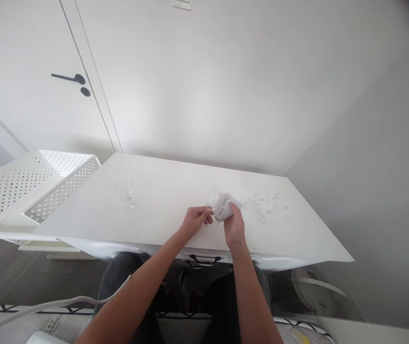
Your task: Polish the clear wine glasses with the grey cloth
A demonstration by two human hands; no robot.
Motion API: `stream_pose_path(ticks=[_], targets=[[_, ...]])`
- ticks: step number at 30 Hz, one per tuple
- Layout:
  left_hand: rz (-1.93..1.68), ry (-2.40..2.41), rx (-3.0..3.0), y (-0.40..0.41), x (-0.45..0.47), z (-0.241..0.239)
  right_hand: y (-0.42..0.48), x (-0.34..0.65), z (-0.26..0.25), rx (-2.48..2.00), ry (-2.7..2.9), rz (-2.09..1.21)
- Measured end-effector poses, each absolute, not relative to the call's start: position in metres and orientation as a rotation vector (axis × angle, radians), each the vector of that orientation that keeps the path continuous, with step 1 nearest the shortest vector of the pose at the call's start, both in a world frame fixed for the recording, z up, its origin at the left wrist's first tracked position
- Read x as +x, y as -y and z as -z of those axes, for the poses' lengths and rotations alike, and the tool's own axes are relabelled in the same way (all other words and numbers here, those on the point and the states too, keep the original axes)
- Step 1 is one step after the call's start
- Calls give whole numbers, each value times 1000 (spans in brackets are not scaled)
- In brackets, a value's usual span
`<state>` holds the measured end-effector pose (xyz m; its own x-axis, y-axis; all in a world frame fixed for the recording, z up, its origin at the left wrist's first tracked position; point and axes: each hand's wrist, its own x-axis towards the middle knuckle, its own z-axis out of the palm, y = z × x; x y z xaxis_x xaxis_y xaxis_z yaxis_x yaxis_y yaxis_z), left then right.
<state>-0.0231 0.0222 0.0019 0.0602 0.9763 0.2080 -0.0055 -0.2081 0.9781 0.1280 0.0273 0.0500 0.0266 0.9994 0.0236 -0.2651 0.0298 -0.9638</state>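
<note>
My left hand (197, 220) pinches the stem of a clear stemmed glass (214, 195) above the middle of the white tabletop (161, 205). The base of that glass shows faintly just under my fingers. My right hand (234, 224) is closed on a white cloth (225, 206), which is pressed against the side of the bowl and hides part of it. To the left stands another clear stemmed glass (130, 195). Several more clear glasses (264, 199) are grouped right of my right hand, hard to tell apart against the white top.
A white perforated metal rack (63, 191) adjoins the table's left end. Behind are a white wall and a door with a dark handle (66, 77). A black drawer handle (203, 261) lies below the front edge. A white cable (64, 302) crosses at lower left.
</note>
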Motion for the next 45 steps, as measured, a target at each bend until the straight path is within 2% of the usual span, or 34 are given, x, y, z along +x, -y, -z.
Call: stream_pose_path(ticks=[5, 7, 10, 13, 16, 22, 27, 33, 38, 45], targets=[[-1256, -972, 1382, -22, -24, -3, -20, 136, -66, -810, 1149, -1558], [-1238, -936, 1371, -20, -23, -3, -23, 141, -64, -910, 1096, -1510], [-1187, -890, 1370, -19, -21, 0, -29, 141, -57, -1116, 1009, -1266], [-1151, -862, 1374, -20, -19, 3, -29, 134, -54, -1012, 969, -1199], [-1112, -811, 1354, -20, -21, 1, -31, 130, -54, -842, 853, -1395], [-975, -697, 1264, -18, -29, -10, -51, 135, -53, -912, 960, -1763], [-1208, -838, 1129, -23, -30, -8, -41, 111, -54, -795, 829, -1589], [-1477, -1001, 954, -25, -30, -6, -18, 99, -39, -759, 1142, -1506], [-1493, -1024, 920, -27, -26, -5, -27, 107, -26, -828, 1402, -1334], [-1482, -1104, 1092, -27, -26, -5, -21, 114, -29, -837, 1280, -1474]])
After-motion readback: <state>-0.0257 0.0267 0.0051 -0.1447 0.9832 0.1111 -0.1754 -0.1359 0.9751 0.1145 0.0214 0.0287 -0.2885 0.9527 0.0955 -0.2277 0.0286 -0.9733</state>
